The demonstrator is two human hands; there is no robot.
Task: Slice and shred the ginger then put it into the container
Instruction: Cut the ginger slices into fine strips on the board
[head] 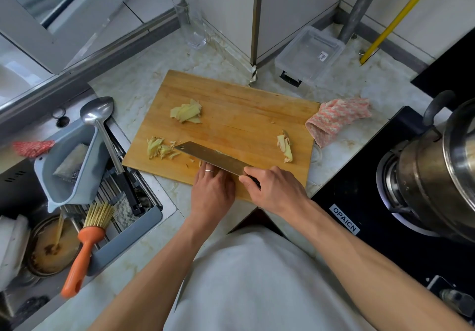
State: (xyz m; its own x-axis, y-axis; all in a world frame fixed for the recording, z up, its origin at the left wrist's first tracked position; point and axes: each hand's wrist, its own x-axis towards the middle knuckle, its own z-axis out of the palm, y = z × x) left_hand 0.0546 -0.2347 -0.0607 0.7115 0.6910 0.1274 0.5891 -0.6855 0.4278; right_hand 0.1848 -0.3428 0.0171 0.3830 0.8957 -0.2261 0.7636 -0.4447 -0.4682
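On the wooden cutting board (244, 115) lie three lots of ginger: flat slices (186, 111) at the back left, thin shreds (159, 148) at the front left, and a few rough pieces (285, 147) at the right. My right hand (275, 189) grips the black handle of a cleaver (213, 157) whose blade lies across the board's front, its tip by the shreds. My left hand (212, 189) rests at the blade's near side, its fingertips hidden behind the blade. A clear plastic container (308, 55) with its lid on stands behind the board at the right.
A pink cloth (336, 120) lies just right of the board. A stove with a steel pot (442, 166) fills the right side. Left is a sink with a grey drainer (69, 166), ladle (102, 125) and orange brush (84, 248). A tall glass (190, 20) stands at the back.
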